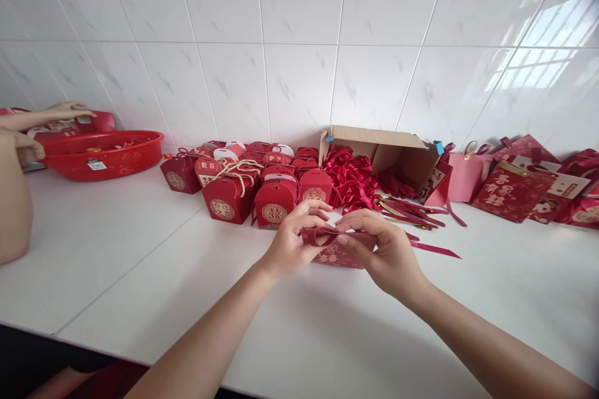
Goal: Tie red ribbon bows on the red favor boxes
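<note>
A small dark red gift bag with pale characters on its front stands on the white tabletop, partly covered by my hands. Above its top edge a dark red strap curves into a loop. My left hand is closed round the left side of this loop, fingers curled behind it. Thumb and fingers of my right hand pinch the strap where it meets the top of the bag. Just behind my hands are loose dark red straps with gold parts and a heap of red ribbons.
Several filled-out red boxes are grouped behind my left hand. A cardboard box lies on its side against the tiled wall. Finished-looking red bags stand at right. At far left, a co-worker's hand touches a red basin.
</note>
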`<state>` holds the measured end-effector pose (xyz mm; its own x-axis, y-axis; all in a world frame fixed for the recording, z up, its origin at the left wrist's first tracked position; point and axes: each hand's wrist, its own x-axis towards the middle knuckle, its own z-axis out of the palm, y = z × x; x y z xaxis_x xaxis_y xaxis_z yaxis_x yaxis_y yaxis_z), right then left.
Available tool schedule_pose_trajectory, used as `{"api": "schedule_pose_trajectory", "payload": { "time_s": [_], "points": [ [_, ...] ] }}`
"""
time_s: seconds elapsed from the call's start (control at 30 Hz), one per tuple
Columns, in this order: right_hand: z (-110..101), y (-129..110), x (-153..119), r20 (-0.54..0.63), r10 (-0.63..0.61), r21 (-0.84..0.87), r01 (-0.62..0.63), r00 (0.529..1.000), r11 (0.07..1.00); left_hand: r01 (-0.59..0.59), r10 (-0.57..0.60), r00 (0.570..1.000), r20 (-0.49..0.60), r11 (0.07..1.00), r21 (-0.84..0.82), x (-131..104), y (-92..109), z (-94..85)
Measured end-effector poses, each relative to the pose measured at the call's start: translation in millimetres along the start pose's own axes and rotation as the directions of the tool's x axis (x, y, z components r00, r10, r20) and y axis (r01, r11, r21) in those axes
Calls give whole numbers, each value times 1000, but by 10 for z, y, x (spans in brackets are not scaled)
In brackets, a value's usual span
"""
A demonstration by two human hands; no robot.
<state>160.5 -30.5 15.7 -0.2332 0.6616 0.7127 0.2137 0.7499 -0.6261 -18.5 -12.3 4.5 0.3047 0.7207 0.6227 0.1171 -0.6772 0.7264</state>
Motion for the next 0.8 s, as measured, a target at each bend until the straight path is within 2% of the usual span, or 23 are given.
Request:
{"api": "schedule_pose_trajectory", "payload": {
  "time_s": [0.27,0.37,0.47,0.53,0.6,0.7,0.8],
  "points": [
    [60,-5,-38,-58,-139,-82,134,989,987,-11,11,1000,8,1000,5,-5,19,-2],
    [27,5,-19,-29,-125,-83,122,992,989,-11,11,1000,14,1000,-10,-3,3,-10],
    [-54,-25,23,117,-24,-115,37,993,993,3,-1,999,34,999,-53,-5,-23,-17],
    [-111,-64,55,242,62,-183,-18,968,983,42,-37,997,61,995,-89,-13,-58,-25],
    [-170,-80,94,305,162,-285,-72,938,956,66,-60,996,68,994,-91,-25,-109,-36],
    [-334,16,207,259,316,-444,-178,913,878,13,-12,999,-38,999,46,-31,-211,-58],
    [-720,267,381,91,446,-586,-315,890,747,-15,118,959,-256,928,373,-1,-324,-98]
  ]
}}
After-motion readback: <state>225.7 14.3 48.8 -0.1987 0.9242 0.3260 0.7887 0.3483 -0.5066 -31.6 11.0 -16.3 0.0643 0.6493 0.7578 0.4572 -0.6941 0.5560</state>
